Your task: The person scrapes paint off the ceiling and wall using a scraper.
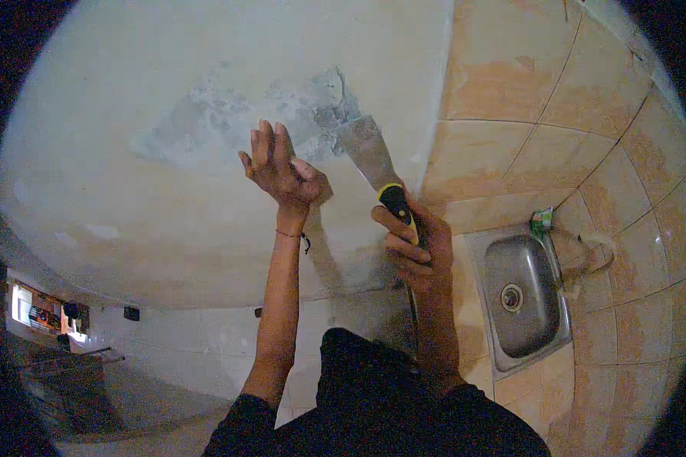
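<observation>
My right hand point(421, 247) grips a scraper point(368, 152) by its black and yellow handle. The wide metal blade tilts up to the left, and its edge meets the wall at a ragged strip of loose paint point(335, 91). A grey, flaked patch point(206, 114) spreads leftward from there over the pale painted surface point(168, 221). Left of the blade, my left hand point(286, 167) is raised with its fingers stretched out and nothing in it. It overlaps the lower part of the patch; whether it touches the surface I cannot tell. A thin dark cord circles that wrist.
Lower right is a steel sink point(527, 320) with a round drain, a green packet point(541, 220) at its corner. Tan tiles point(495, 152) with dark joints line the right side. A small bright window point(23, 305) and a rail point(76, 356) show at far left.
</observation>
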`<state>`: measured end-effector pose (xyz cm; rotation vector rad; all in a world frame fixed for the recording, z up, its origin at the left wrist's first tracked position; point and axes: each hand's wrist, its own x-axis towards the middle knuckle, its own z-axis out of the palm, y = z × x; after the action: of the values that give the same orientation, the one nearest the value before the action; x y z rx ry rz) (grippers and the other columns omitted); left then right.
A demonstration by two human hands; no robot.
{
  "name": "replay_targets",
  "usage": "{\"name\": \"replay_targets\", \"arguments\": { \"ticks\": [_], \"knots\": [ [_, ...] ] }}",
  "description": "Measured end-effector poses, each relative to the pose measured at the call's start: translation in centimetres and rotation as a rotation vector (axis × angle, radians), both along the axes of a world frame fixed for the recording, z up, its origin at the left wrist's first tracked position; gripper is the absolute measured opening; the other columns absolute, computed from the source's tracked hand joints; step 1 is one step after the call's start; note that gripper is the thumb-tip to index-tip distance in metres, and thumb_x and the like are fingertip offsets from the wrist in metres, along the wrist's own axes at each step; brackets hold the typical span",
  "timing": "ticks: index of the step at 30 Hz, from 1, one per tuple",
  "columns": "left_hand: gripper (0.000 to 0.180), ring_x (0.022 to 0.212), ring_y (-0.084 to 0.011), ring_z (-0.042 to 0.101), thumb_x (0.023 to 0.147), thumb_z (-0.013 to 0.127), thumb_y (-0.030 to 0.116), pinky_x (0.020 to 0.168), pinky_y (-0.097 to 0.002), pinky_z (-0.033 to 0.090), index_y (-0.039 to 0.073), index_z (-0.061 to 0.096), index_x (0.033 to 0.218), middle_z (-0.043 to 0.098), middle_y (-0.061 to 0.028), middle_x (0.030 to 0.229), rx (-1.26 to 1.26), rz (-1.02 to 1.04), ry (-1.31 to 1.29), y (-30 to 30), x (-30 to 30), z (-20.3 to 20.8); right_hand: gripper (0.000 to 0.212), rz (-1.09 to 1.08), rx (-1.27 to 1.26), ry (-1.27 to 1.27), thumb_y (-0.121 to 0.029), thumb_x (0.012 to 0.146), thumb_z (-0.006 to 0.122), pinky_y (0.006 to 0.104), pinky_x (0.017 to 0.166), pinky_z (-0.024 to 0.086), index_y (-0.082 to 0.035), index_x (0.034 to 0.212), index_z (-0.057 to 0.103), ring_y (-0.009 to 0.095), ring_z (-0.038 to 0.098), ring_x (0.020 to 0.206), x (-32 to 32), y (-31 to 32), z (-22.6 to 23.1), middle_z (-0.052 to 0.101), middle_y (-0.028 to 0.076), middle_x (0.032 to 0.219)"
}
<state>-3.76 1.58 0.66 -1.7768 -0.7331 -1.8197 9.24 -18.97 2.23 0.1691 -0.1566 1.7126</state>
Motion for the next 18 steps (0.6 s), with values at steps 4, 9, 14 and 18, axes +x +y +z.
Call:
{"name": "replay_targets", "arguments": {
  "ticks": [4,9,14,18],
  "knots": [
    [0.050,0.131,-0.0297,0.041,0.087,0.037,0.025,0.115,-0.0479,0.012,0.004,0.055,0.128,0.050,-0.0157,0.136,-0.017,0.036,-0.004,0.0,-0.2,-0.3,0.021,0.115,0.117,0.156,-0.023,0.103,0.034,0.0174,0.023,0.032,-0.002,0.104,0.039,0.009,0.038,0.040,0.0,0.6,-0.1,0.037,0.007,0.073],
    [0.050,0.132,-0.0292,0.040,0.088,0.036,0.026,0.115,-0.0478,0.012,0.004,0.056,0.128,0.050,-0.0158,0.136,-0.016,0.007,-0.005,-0.1,0.0,-0.3,0.024,0.148,0.141,0.225,-0.024,0.103,0.033,0.0188,0.022,0.033,-0.001,0.096,0.036,0.009,0.036,0.038,0.5,0.6,-0.3,0.036,0.007,0.073],
    [0.049,0.132,-0.0284,0.040,0.089,0.035,0.027,0.115,-0.0475,0.011,0.005,0.055,0.129,0.050,-0.0155,0.137,-0.023,0.019,-0.003,-0.1,-0.2,-0.2,0.022,0.065,0.083,0.119,-0.025,0.103,0.033,0.0199,0.022,0.034,-0.003,0.104,0.038,0.009,0.034,0.037,0.6,0.5,0.6,0.035,0.007,0.072],
    [0.050,0.132,-0.0279,0.039,0.090,0.035,0.028,0.115,-0.0473,0.011,0.005,0.054,0.130,0.048,-0.0147,0.139,-0.011,0.023,0.017,-0.5,-0.6,-0.2,0.022,0.057,0.056,0.070,-0.026,0.103,0.034,0.0196,0.023,0.034,-0.006,0.110,0.039,0.008,0.034,0.037,0.3,0.4,1.2,0.035,0.006,0.072]
  ]
}}
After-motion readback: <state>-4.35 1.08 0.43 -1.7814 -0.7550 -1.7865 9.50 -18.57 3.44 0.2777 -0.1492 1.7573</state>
